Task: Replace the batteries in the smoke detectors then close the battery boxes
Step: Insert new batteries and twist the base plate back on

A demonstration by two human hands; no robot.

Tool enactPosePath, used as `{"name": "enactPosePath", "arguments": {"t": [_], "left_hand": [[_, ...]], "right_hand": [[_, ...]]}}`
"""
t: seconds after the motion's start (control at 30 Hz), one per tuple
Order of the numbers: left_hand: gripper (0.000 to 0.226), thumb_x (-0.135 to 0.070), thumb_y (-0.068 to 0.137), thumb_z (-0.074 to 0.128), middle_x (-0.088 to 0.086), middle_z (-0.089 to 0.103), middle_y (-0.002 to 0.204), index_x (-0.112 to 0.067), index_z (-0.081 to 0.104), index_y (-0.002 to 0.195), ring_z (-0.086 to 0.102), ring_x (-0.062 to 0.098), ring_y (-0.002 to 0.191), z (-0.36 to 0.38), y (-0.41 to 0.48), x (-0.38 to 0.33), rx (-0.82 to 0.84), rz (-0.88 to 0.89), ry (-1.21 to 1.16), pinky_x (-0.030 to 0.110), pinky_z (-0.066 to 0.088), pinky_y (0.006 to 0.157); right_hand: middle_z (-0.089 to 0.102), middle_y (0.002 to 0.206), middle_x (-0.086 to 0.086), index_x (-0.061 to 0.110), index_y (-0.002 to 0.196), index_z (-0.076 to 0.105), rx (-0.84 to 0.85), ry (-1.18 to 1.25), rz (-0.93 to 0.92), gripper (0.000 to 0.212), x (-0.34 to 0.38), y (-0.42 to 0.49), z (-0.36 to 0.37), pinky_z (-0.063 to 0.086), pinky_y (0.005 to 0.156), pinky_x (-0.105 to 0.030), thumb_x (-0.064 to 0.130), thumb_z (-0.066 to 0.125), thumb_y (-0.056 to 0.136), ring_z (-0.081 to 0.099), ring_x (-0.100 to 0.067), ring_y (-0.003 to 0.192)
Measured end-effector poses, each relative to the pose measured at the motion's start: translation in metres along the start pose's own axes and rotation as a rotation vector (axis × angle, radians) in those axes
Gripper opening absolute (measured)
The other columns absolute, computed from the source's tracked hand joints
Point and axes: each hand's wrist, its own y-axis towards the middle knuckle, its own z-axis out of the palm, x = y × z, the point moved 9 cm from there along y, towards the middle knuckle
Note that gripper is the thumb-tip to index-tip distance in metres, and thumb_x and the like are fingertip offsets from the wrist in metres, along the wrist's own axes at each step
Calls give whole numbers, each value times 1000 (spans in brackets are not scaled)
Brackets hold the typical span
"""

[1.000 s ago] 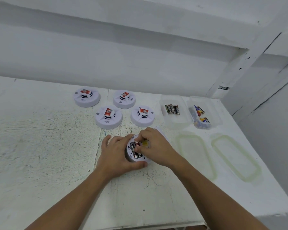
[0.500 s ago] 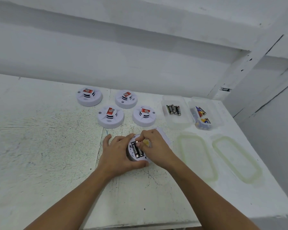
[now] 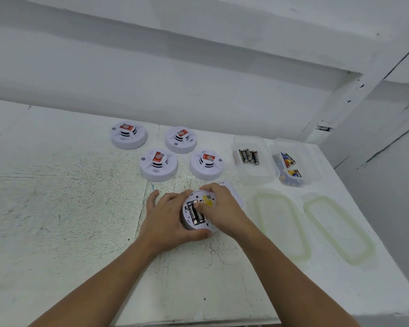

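Observation:
A white smoke detector [image 3: 192, 227] lies upside down near the table's front, its battery bay open. Two black batteries [image 3: 195, 214] lie side by side in the bay, next to a yellow label [image 3: 208, 200]. My left hand [image 3: 165, 218] grips the detector's left and near rim. My right hand [image 3: 224, 208] curls over the far rim, with its thumb on the upper end of the right-hand battery. A white cover piece [image 3: 233, 188] shows behind my right hand.
Four more detectors stand face up behind: [image 3: 129, 138], [image 3: 181, 139], [image 3: 158, 165], [image 3: 206, 164]. A clear box [image 3: 254, 173] holds black batteries [image 3: 249, 156]; a second box [image 3: 312, 161] holds coloured ones [image 3: 289, 168]. Two lids [image 3: 281, 223], [image 3: 338, 227] lie at the right, near the table's edge.
My right hand has lowered the battery it pinched into the bay, and both batteries now lie flat. My left hand has kept its hold on the detector.

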Motion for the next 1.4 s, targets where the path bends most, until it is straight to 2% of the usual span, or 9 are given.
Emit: {"name": "enactPosePath", "arguments": {"t": [0.3, 0.63, 0.83, 0.9, 0.97, 1.1, 1.2, 1.3, 1.4], "left_hand": [[111, -94, 49, 45, -21, 54, 127, -28, 43, 138, 41, 0, 123, 1, 1, 0, -14, 6, 7, 44, 3, 116], [120, -95, 42, 46, -21, 51, 128, -28, 39, 141, 35, -4, 125, 0, 0, 0, 17, -22, -39, 42, -1, 117], [120, -95, 37, 50, -29, 43, 110, -32, 42, 138, 29, -11, 111, -7, 0, -5, 6, -24, -98, 40, 1, 117], [121, -99, 35, 43, -30, 43, 109, -32, 44, 136, 33, -8, 112, -7, -1, -6, 6, -15, -96, 40, 3, 116], [113, -93, 39, 52, -31, 44, 110, -32, 47, 134, 40, -3, 115, -7, -2, -5, 11, -10, -102, 41, 5, 116], [118, -94, 36, 54, -25, 47, 123, -29, 46, 134, 38, -7, 116, -6, -4, -1, 37, -12, -134, 38, 2, 118], [119, -94, 35, 53, -27, 43, 118, -29, 46, 135, 36, -8, 114, -7, -5, -2, 60, -3, -174, 32, -1, 116], [108, -82, 40, 64, -26, 44, 121, -31, 46, 134, 36, -7, 116, -7, -7, -1, 72, -2, -215, 30, -2, 116], [105, -79, 42, 68, -22, 48, 127, -34, 45, 134, 37, -7, 120, -6, -9, 3, 95, -2, -241, 33, -2, 118]], "right_hand": [[44, 109, 1, 30, 104, 48, -25, -51, 5, 31, -3, 11, 3, 50, 92, -43, 29, 68, 80, 48, -23, 110], [47, 109, -1, 29, 100, 49, -27, -77, 46, 32, -5, 18, 5, 50, 90, -46, 30, 69, 75, 50, -26, 109], [51, 112, -1, 28, 109, 53, -43, -13, -4, 36, -4, 9, 1, 53, 88, -41, 30, 71, 78, 54, -22, 107], [52, 113, 0, 24, 117, 55, -42, -2, -38, 42, -2, 4, -3, 53, 88, -35, 31, 72, 79, 56, -18, 106], [54, 112, 2, 22, 119, 57, -76, -17, -86, 41, 1, 0, -12, 48, 86, -26, 36, 70, 82, 55, -12, 103], [60, 105, 1, 13, 106, 64, -259, -191, -170, 23, 1, -5, -44, 39, 83, -22, 30, 55, 94, 51, -9, 94], [64, 99, -6, 5, 95, 68, -289, -418, -168, 22, -9, 1, -52, 44, 82, -29, 23, 55, 93, 57, -20, 94], [65, 95, -8, 3, 90, 67, -267, -551, -142, 32, -18, 4, -48, 49, 79, -38, 34, 62, 87, 59, -25, 89], [59, 98, -4, 10, 93, 62, -286, -565, -154, 33, -21, 3, -46, 44, 79, -33, 41, 65, 84, 53, -22, 91]]}}
